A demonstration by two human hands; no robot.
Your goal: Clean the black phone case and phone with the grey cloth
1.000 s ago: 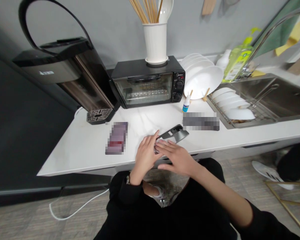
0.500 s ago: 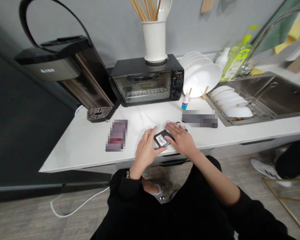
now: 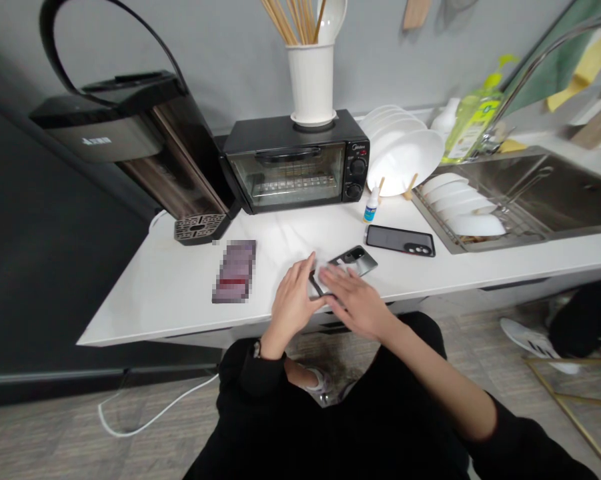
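Note:
A dark phone (image 3: 364, 264) lies back up on the white counter, its camera end pointing away to the right. My left hand (image 3: 293, 293) holds its near left end between thumb and fingers. Over the phone's lower half lies my right hand (image 3: 356, 297), fingers flat and pressing a thin white wipe (image 3: 322, 279) onto the back. The right palm and fingers hide part of the wipe and the phone's label. Beyond them rests a black-edged phone case (image 3: 400, 240) with camera holes. A small spray bottle (image 3: 371, 205) with a blue label stands behind.
A blurred-out purple item (image 3: 235, 272) lies on the counter (image 3: 145, 293) at left. Behind are a water dispenser (image 3: 130, 133), a toaster oven (image 3: 295, 167), white plates (image 3: 405, 157) and a sink (image 3: 575, 193) with bowls. Another person's shoe (image 3: 535, 343) is at right.
My right hand has slid left and toward me along the phone with the wipe, uncovering the camera end and covering the label. My left hand has stayed nearly in place.

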